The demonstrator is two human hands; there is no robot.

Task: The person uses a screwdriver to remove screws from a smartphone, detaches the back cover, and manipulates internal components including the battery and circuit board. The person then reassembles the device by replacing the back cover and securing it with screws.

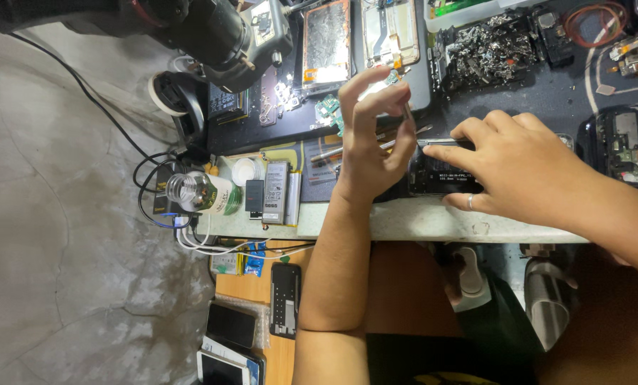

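Left forearm rises; left hand pinches tweezers, right hand spreads over, half-hiding, a black phone.

A green circuit board lay at upper centre; the phone body was black, the bottle clear with a green label, the mat dark.

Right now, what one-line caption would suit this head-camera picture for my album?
At a cluttered repair bench, the left hand lifts tweezers while the right hand steadies an opened phone.
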